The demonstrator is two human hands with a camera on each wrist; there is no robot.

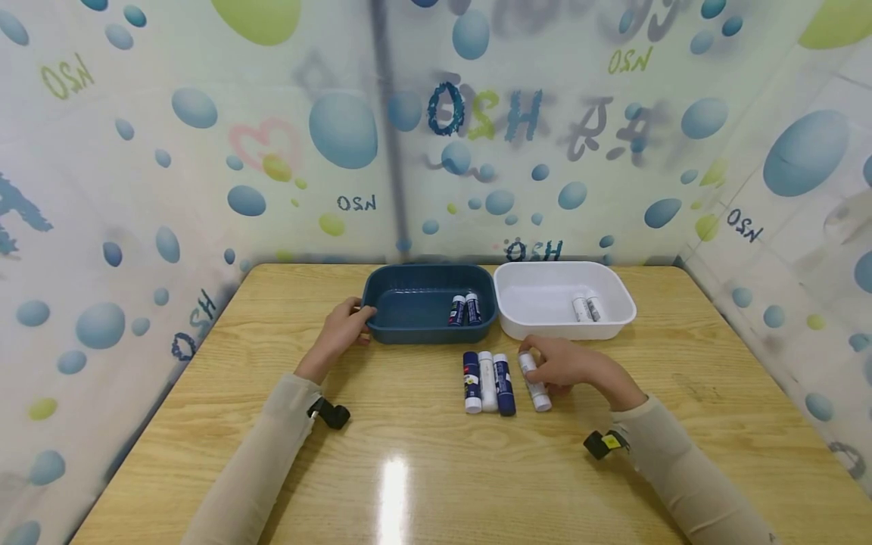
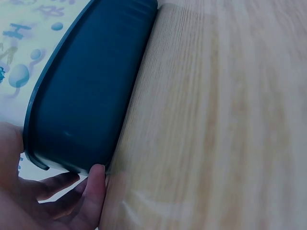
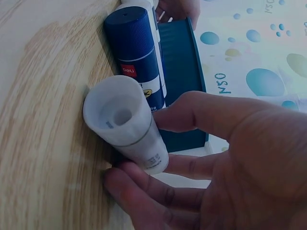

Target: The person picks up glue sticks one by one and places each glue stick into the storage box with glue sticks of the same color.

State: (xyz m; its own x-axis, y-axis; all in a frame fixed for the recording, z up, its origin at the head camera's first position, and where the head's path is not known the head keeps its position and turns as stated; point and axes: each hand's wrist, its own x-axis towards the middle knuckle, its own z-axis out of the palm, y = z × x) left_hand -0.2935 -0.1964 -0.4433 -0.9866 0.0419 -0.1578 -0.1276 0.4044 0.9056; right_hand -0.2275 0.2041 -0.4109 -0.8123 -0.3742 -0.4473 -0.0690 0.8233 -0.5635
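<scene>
My left hand (image 1: 341, 330) holds the left end of a dark blue plastic tray (image 1: 436, 335), thumb at the rim and fingers against the outside of the end wall (image 2: 72, 153). My right hand (image 1: 568, 363) grips a white glue stick (image 1: 538, 395) between thumb and fingers, low over the table; whether it touches the wood I cannot tell. Left of it lie a blue glue stick with a white cap (image 1: 471, 382), a white glue stick (image 1: 487, 382) and a blue-capped glue stick (image 1: 504, 386), side by side.
Two blue glue sticks (image 1: 465, 310) lie in the dark blue tray's right part. Beside that tray stands a white tray (image 1: 565, 331) with two white glue sticks (image 1: 587, 309) inside. A patterned curtain (image 1: 436, 182) rises behind the wooden table (image 1: 422, 431).
</scene>
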